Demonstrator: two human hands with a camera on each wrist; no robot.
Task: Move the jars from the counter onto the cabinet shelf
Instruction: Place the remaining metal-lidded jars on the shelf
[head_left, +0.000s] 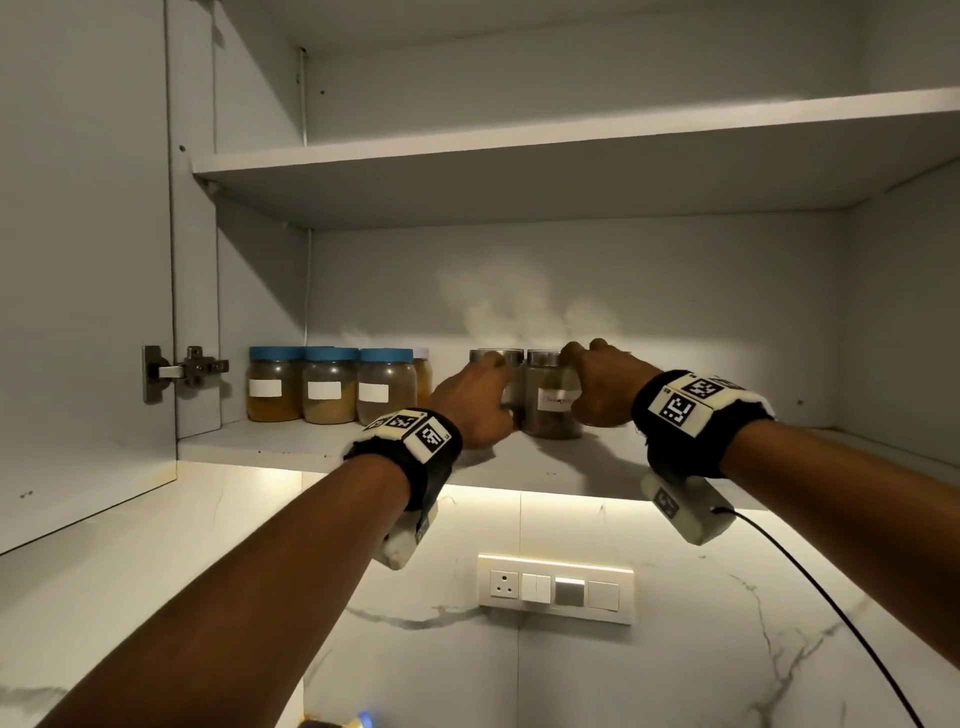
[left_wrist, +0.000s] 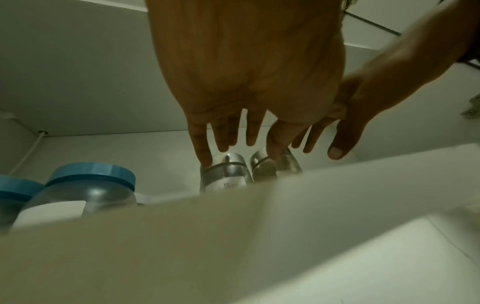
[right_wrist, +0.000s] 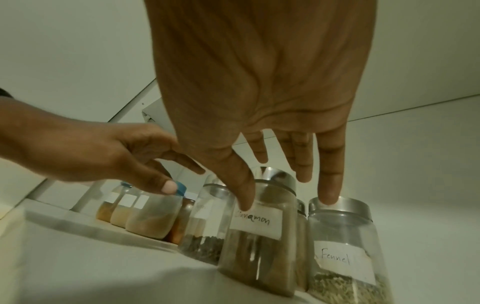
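Several steel-lidded glass jars stand together on the lower cabinet shelf. The right wrist view shows a jar labelled Cinnamon, a jar labelled Fennel to its right and a dark-filled jar to its left. My right hand is stretched over them, thumb on the Cinnamon jar's glass and one fingertip on the Fennel lid. My left hand reaches in with straight fingers, one fingertip touching the lid of the left steel-lidded jar. In the head view both hands, left and right, flank the Cinnamon jar.
Three blue-lidded jars with white labels line the shelf's left end, one more jar behind them. The cabinet door stands open at the left on its hinge. An upper shelf sits overhead. A switch panel is on the marble wall below.
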